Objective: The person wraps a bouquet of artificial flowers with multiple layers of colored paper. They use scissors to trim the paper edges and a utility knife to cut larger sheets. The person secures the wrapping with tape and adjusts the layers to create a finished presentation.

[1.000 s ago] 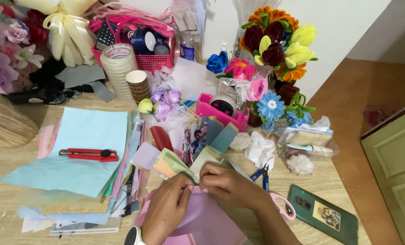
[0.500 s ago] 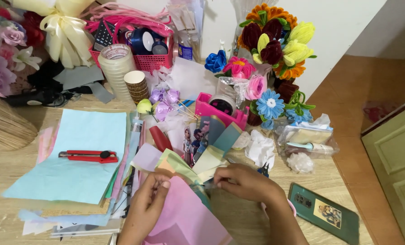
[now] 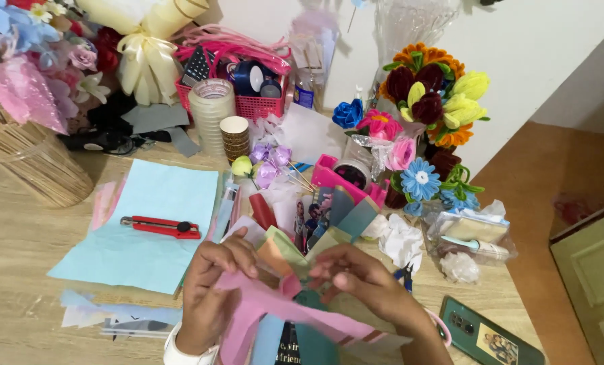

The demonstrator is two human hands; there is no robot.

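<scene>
A red box cutter (image 3: 160,227) lay on light-blue paper (image 3: 146,236) mid-table — both hands (image 3: 211,290) (image 3: 363,284) pinched pink tissue paper (image 3: 282,307) near the front edge.

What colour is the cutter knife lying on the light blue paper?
The cutter knife is red with black parts, seen from the head camera, left of the hands.
</scene>
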